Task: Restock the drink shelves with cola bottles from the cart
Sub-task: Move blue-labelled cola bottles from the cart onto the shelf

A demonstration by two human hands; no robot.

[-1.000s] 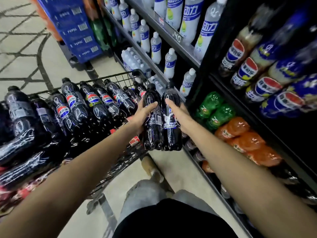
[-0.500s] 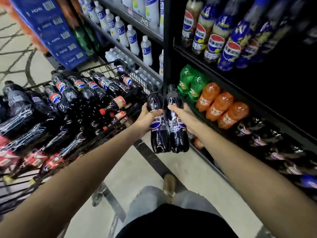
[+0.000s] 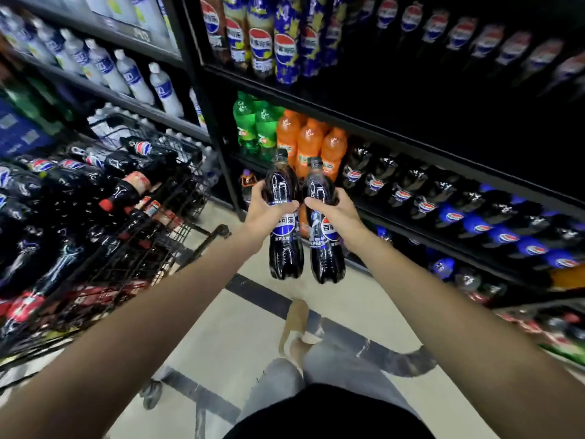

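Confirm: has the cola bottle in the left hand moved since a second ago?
Yes. The cola bottle in the left hand has left the cart rim, moving right, now before the orange bottles.

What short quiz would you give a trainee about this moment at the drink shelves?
1. True or false: the left hand grips the left cola bottle, and the right hand grips the right cola bottle.
2. Which drinks stand directly beside the orange soda bottles on the shelf? A) green soda bottles B) milk cartons C) juice boxes
3. Fill in: the wire cart stands on the person's ____ side.
Key: 1 true; 2 A; 3 left.
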